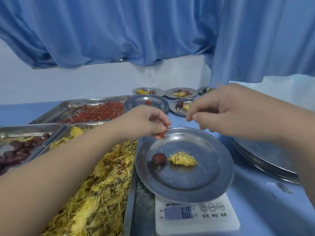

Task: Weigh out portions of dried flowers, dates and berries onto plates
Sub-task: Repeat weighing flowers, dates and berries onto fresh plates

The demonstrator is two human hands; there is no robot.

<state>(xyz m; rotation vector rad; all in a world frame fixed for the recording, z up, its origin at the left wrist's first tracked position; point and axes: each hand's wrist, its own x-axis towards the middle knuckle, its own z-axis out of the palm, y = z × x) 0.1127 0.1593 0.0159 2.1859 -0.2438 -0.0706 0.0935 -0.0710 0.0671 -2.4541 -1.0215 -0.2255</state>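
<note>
On the scale [196, 217], plate [185, 184] has date [158, 158], flower [183, 160] — left hand [150, 123] grip pinches berries [162, 134] at 11 o'clock, not yet dropped; right hand [221, 113] grip unclear. Several filled plates [148, 91] at 12.

A round metal plate [185, 186] sits on a white digital scale [196, 218] at lower centre of the frame, the display reading 6.0. On the plate lie one dark red date [158, 158] and, just to its right, a yellow dried flower [183, 160]. A few red berries [162, 134] are pinched in the left hand [144, 121] above the plate's far left rim. At left, metal trays hold heaped flowers [95, 184], loose berries [95, 112] and more dates [18, 149]. Filled plates [180, 93] stand at upper centre, and stacked plates [265, 159] at right.
</note>
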